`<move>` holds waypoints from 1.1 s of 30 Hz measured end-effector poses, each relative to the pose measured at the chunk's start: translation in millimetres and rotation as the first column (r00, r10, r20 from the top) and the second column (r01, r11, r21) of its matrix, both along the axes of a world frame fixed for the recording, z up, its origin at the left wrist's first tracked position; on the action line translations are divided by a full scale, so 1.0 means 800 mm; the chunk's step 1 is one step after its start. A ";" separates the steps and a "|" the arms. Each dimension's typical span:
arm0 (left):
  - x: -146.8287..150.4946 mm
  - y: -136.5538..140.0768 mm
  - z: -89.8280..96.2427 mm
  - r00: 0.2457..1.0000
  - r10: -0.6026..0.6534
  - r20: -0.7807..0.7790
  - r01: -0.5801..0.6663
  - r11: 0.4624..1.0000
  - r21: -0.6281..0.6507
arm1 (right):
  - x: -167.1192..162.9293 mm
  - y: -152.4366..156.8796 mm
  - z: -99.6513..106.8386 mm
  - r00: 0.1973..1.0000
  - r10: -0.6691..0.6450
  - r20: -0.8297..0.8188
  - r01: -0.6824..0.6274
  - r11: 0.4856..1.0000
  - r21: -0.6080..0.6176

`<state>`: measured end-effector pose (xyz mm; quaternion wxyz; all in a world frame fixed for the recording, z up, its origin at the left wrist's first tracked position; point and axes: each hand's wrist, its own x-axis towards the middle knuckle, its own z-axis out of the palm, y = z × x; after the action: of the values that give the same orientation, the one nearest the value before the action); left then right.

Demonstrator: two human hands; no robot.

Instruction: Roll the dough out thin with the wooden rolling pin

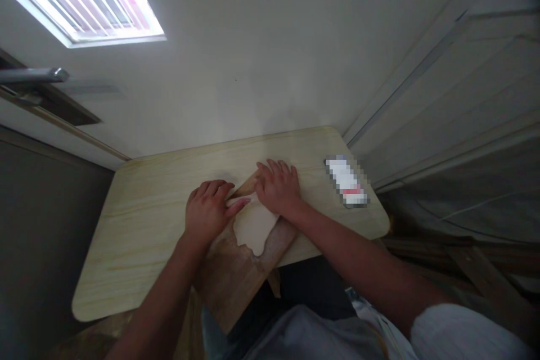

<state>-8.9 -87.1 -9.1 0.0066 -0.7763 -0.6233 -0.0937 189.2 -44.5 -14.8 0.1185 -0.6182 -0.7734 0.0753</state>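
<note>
A pale, flattened sheet of dough (255, 228) with an uneven outline lies on a wooden cutting board (230, 281). At its far left edge, my left hand (206, 208) has its fingers curled over, with the thumb reaching across onto the dough. My right hand (278, 187) covers the far right part of the dough, fingers bent over its far edge and the thumb close to the left hand's thumb. Both hands grip that far edge, though their fingertips are partly hidden. The near end of the dough rests flat, and the board tilts diagonally past the table's front edge.
The board sits on a light wood-grain table (143, 225) pushed against a white wall. A phone (346, 181), its screen blurred out, lies toward the table's right end. A door handle (34, 75) juts out at the upper left, below a bright window (97, 5).
</note>
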 end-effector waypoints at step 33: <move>0.000 0.054 0.013 0.999 0.009 -0.044 -0.016 0.988 -0.154 | -0.005 0.052 -0.010 0.999 0.043 0.000 -0.043 0.999 0.019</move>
<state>-8.7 -43.7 0.9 -0.0396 -0.7723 -0.6334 -0.0283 185.4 -2.8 -22.5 0.1227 -0.6004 -0.7870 0.0706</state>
